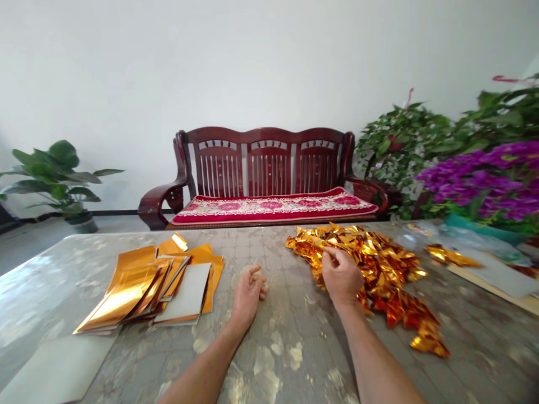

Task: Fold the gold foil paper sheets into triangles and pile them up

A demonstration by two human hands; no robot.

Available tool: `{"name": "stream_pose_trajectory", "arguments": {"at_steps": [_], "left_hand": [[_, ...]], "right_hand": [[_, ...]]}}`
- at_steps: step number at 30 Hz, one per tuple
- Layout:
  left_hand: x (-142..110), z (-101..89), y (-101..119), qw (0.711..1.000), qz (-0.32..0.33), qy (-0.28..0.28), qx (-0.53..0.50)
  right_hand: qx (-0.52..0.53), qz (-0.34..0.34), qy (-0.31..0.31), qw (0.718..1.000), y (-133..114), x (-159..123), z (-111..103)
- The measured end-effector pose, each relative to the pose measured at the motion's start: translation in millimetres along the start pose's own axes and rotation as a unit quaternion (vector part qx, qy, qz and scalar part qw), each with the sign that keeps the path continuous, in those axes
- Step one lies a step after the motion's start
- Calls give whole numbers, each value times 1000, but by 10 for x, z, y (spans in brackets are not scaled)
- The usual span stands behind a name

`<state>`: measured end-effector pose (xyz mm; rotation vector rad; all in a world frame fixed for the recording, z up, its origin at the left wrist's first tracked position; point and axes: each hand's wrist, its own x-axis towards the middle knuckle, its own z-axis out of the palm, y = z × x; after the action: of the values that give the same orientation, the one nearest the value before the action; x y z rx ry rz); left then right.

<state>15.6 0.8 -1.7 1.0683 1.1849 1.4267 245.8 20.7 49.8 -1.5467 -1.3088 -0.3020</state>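
Note:
My left hand (247, 296) hovers over or rests on the middle of the table; which of the two I cannot tell. Its fingers are loosely bent and apart, with nothing in them. My right hand (343, 276) is at the near left side of a heap of folded gold foil paper pieces (383, 255). Thumb and forefinger are pinched together there, and whatever they may hold is hidden against the shiny heap. Left of my left hand lies a loose stack of flat gold foil paper sheets (135, 278), a few with their pale backs up.
A patterned table cover (278, 359) spans the foreground. A pale sheet (59, 367) lies front left. On the right are clear plastic wrapping (467, 241), a pale board (501, 275) and purple flowers (484, 179). Behind stands a wooden bench (269, 163); a potted plant (63, 179) is at left.

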Motion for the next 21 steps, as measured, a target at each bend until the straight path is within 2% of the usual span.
{"name": "stream_pose_trajectory", "arguments": {"at_steps": [3,9,11,15,18,21], "left_hand": [[-2,-4,-9,1000,2,0,10],[5,-11,-33,1000,3,-10,25],[11,-14,-38,1000,-1,-11,28],[14,-22,-30,999,-6,-13,33],[-7,-20,-16,999,-4,-17,35],[-32,-6,17,999,4,-8,36]], "right_hand": [[-42,25,39,998,206,139,-146],[-140,145,132,971,590,301,-449],[-162,178,129,962,696,317,-520],[-199,232,82,949,859,304,-570],[-194,180,118,957,864,274,-514],[-144,50,131,980,682,209,-372]]}}
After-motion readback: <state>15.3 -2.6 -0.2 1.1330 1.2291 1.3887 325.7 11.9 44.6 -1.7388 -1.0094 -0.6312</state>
